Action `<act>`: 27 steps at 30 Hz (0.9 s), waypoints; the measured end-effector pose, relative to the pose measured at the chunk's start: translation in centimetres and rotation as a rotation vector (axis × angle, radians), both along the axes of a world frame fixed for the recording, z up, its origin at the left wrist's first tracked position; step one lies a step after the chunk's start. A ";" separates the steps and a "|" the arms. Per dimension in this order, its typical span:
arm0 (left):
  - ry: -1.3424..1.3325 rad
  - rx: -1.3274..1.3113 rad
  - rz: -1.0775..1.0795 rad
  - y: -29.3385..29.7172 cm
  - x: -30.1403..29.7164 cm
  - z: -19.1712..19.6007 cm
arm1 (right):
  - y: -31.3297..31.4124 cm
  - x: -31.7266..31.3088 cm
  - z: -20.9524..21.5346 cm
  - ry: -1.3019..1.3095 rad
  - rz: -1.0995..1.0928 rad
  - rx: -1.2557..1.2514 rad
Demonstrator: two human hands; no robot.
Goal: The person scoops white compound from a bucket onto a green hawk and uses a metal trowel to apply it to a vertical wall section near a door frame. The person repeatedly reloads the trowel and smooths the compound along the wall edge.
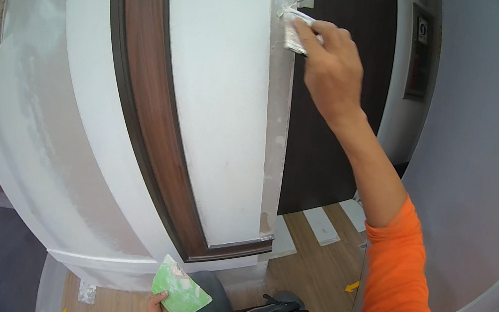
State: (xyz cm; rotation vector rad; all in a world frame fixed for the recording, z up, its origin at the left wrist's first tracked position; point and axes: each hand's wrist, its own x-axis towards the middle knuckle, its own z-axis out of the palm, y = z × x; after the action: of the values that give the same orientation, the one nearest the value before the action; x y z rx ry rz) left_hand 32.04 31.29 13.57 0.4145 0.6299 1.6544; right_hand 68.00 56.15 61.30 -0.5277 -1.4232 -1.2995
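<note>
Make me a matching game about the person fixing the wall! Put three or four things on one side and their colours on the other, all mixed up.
Things:
1. scraper card in the left hand
2. sleeve on the right arm
3. door trim strip
4. putty knife blade in the right hand

Colours:
A. dark brown
B. whitish, smeared with filler
C. green
D. orange

Pairs: 1-C, 2-D, 3-A, 4-B

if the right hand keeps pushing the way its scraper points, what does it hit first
The right hand presses a small putty scraper toward the upper left; its blade already appears to touch the white wall edge strip, so that comes first.
</note>
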 end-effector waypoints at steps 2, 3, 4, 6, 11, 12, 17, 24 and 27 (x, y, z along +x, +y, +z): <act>-0.004 0.021 -0.011 0.7 0.7 0.8 | 1.1 -0.7 0.3 -0.006 -0.083 -0.011; -0.011 0.042 -0.019 1.2 1.1 0.7 | 1.7 -0.2 -1.1 -0.039 -0.089 -0.002; -0.012 0.057 0.001 1.0 0.9 0.5 | 1.5 -0.7 -2.6 -0.045 -0.028 -0.038; -0.024 0.061 0.011 0.6 0.0 -0.4 | 0.6 -0.9 -5.0 -0.072 0.088 -0.110; -0.015 0.051 -0.046 0.9 0.4 -0.6 | 1.4 -0.7 3.4 -0.028 -0.010 0.120; -0.036 0.059 -0.068 1.2 0.9 -0.7 | 1.4 -0.4 3.2 -0.045 -0.042 0.094; -0.058 0.058 -0.011 0.4 0.3 -1.6 | 0.7 -0.8 -3.1 -0.092 0.004 -0.103; -0.023 0.063 -0.054 0.8 0.6 -0.8 | 2.2 2.1 5.0 -0.128 -0.160 0.270; -0.041 0.077 -0.054 1.4 0.5 -1.1 | 3.3 1.9 7.6 -0.139 -0.229 0.293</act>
State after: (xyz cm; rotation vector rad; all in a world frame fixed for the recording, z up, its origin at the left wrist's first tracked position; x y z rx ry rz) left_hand 32.50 32.68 12.51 0.4484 0.5214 1.6355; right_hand 69.92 59.43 68.91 -0.4168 -1.2793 -1.7242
